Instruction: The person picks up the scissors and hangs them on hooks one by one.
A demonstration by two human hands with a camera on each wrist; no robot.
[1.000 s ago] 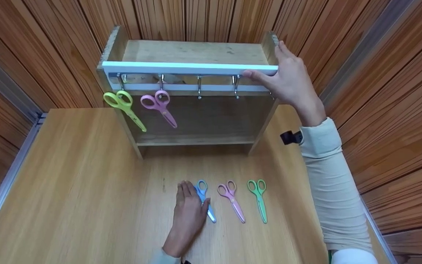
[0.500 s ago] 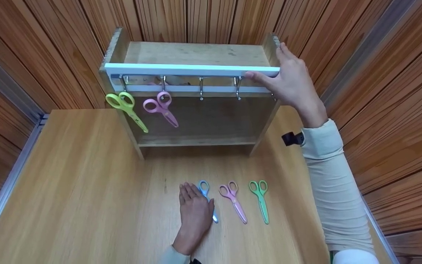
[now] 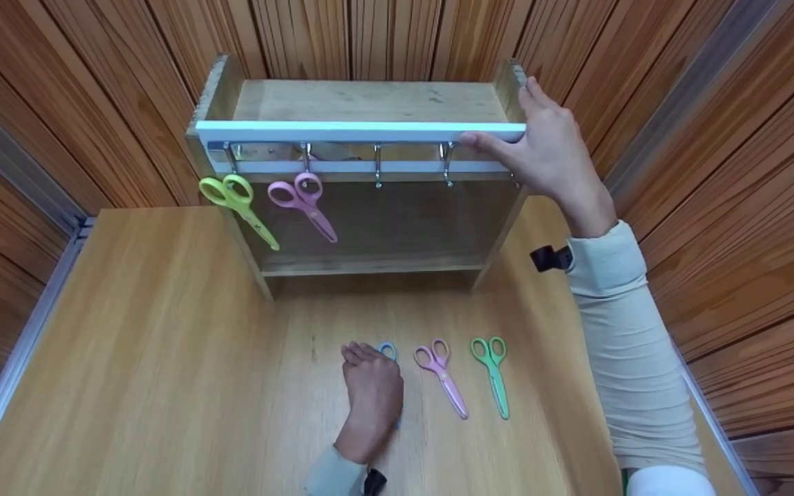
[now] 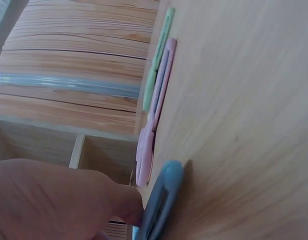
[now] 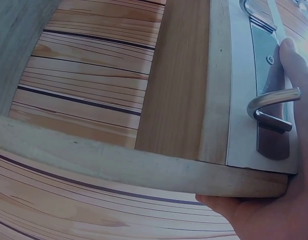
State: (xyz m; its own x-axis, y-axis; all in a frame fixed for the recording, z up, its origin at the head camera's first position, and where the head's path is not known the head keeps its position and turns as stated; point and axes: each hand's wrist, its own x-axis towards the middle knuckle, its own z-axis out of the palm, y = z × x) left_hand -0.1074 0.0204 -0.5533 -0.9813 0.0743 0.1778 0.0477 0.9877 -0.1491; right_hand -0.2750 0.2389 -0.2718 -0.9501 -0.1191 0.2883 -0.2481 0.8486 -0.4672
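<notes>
My left hand (image 3: 375, 386) is low over the table, gripping a pair of blue scissors (image 3: 387, 349) and covering most of them in the head view. From the left wrist, the thumb presses against the blue scissors (image 4: 164, 195), whose rounded end casts a shadow on the wood. My right hand (image 3: 555, 155) holds the right end of a white hook rail (image 3: 362, 130) on a wooden shelf unit, thumb in front and fingers along the side board. Yellow-green scissors (image 3: 240, 205) and pink scissors (image 3: 306, 201) hang from the two leftmost hooks.
To the right of my left hand, another pair of pink scissors (image 3: 447, 386) and green scissors (image 3: 493, 375) lie side by side on the table (image 3: 163, 358). The shelf unit (image 3: 369, 103) stands at the back against wood-panelled walls. Bare metal hooks (image 3: 378, 165) line the rail's right half.
My left hand has shifted slightly right and turned over the blue scissors, its fingers closing on them and hiding more of them. The right hand keeps its hold on the rail.
</notes>
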